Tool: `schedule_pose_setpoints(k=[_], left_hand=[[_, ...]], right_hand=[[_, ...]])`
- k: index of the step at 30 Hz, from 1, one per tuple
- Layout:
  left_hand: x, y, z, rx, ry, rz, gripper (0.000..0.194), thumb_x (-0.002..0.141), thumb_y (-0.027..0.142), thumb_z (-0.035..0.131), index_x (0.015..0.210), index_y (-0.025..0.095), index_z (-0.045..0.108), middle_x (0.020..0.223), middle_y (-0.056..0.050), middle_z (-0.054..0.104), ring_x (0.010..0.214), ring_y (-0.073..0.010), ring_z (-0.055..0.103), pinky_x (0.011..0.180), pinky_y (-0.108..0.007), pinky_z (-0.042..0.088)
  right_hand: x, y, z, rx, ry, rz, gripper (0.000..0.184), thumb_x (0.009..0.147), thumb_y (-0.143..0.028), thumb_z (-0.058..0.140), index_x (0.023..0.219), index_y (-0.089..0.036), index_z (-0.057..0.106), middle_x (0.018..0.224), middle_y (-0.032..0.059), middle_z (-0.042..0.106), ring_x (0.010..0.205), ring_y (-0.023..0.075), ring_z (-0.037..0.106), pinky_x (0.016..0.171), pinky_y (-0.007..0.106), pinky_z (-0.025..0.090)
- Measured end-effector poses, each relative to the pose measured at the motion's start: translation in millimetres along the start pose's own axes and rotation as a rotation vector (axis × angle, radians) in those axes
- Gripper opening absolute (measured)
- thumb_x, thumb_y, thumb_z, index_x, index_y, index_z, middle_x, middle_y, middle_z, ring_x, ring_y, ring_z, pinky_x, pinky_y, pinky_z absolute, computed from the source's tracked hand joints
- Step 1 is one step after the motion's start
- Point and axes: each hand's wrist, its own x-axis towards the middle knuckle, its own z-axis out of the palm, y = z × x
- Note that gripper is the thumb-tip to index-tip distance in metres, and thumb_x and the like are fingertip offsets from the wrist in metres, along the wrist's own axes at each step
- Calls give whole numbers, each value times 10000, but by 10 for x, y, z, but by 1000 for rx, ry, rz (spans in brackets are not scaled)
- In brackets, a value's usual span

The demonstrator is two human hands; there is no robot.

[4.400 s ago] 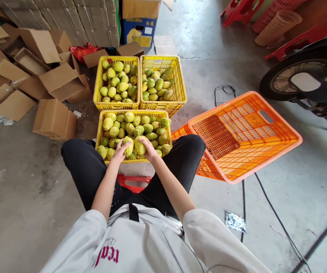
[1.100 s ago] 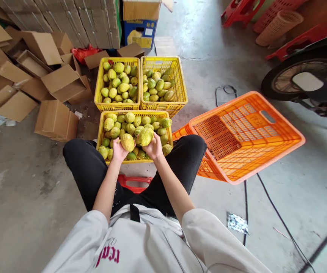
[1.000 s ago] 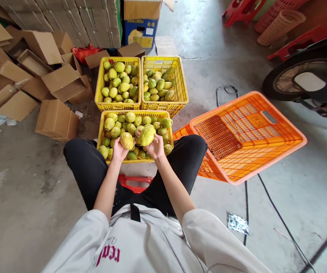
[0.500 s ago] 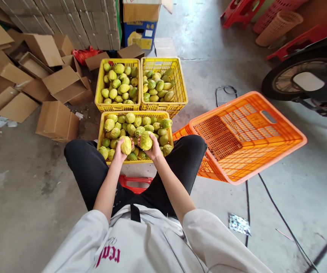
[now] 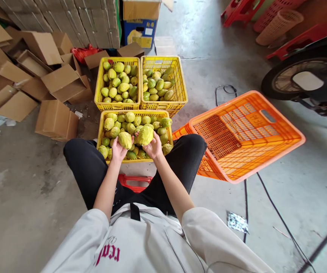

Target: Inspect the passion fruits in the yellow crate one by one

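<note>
My left hand (image 5: 119, 151) holds a lumpy yellow-green fruit (image 5: 125, 140), its fingers curled under and along the side. A second fruit of the same kind (image 5: 145, 135) rests in my right hand (image 5: 154, 146), the fingers around its lower side. Both fruits are side by side with a small gap between them, above the front yellow crate (image 5: 99, 131). That crate is filled with many similar fruits (image 5: 129, 116), some greener. The crate lies between my knees.
Behind stand two more yellow crates of fruit, a left one (image 5: 97, 85) and a right one (image 5: 184, 85). An orange crate (image 5: 266, 140) leans by my right knee. Cardboard boxes (image 5: 55, 119) pile up at left. A motorbike wheel (image 5: 297, 76) and black cables (image 5: 277, 212) are at right.
Both fruits have turned in my hands and come slightly up, the left one shifting a little left. The fingers have loosened, and more of each fruit's surface shows.
</note>
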Motion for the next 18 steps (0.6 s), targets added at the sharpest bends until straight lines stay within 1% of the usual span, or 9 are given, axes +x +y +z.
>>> schedule_pose_setpoints(k=[3, 5, 6, 9, 10, 12, 15, 17, 18], left_hand=[[10, -17, -19, 20, 23, -9, 356, 1031, 425, 484, 1110, 164, 712, 973, -103, 771, 993, -249, 750, 988, -430, 609], [9, -31, -33, 38, 17, 11, 302, 1016, 399, 518, 1096, 181, 713, 987, -80, 773, 912, -211, 744, 971, -396, 617], [6, -37, -40, 52, 14, 19, 277, 1003, 384, 538, 1094, 188, 712, 985, -73, 772, 891, -201, 739, 962, -386, 618], [-12, -50, -52, 107, 15, 0, 264, 953, 385, 600, 1091, 188, 708, 931, -77, 754, 923, -219, 741, 926, -380, 623], [-19, -52, -53, 123, 6, -18, 270, 942, 391, 608, 1085, 184, 707, 931, -85, 749, 951, -232, 744, 908, -378, 626], [-30, -50, -48, 141, -27, -54, 270, 937, 393, 603, 1061, 176, 702, 965, -101, 750, 956, -241, 749, 841, -355, 634], [-31, -35, -34, 157, -50, -84, 268, 949, 395, 578, 1016, 163, 695, 912, -98, 743, 768, -182, 725, 666, -267, 609], [-27, -19, -28, 155, -40, -76, 316, 975, 434, 543, 987, 156, 693, 826, -80, 723, 657, -147, 672, 578, -228, 565], [-26, -8, -27, 147, -36, -69, 374, 991, 478, 513, 980, 152, 696, 809, -80, 719, 642, -145, 658, 567, -228, 558]], right_hand=[[30, 20, -39, 26, 35, 19, 397, 881, -559, 611, 1062, -209, 665, 869, 69, 771, 959, 282, 757, 882, 481, 654], [46, 33, -75, 41, 70, 27, 383, 877, -555, 630, 1030, -206, 659, 819, 56, 763, 840, 257, 752, 869, 484, 658], [51, 40, -89, 44, 81, 23, 353, 872, -527, 649, 1017, -206, 657, 809, 53, 761, 817, 251, 748, 870, 488, 659], [63, 54, -99, 37, 77, 11, 294, 853, -443, 691, 1015, -200, 657, 853, 67, 766, 904, 266, 756, 874, 469, 663], [66, 57, -93, 33, 74, 17, 293, 852, -433, 693, 1019, -195, 660, 877, 75, 766, 938, 268, 756, 866, 445, 667], [72, 58, -72, 28, 86, 36, 293, 860, -432, 677, 1016, -184, 665, 901, 85, 765, 941, 254, 756, 833, 390, 675], [72, 50, -40, 24, 125, 27, 295, 877, -443, 644, 1011, -180, 660, 892, 79, 764, 895, 239, 756, 816, 378, 677], [59, 34, -19, 28, 133, -8, 326, 873, -475, 635, 1022, -185, 654, 885, 76, 762, 916, 256, 757, 836, 415, 673], [48, 22, -8, 34, 128, -29, 343, 866, -490, 627, 1031, -190, 653, 890, 77, 762, 945, 270, 756, 849, 437, 669]])
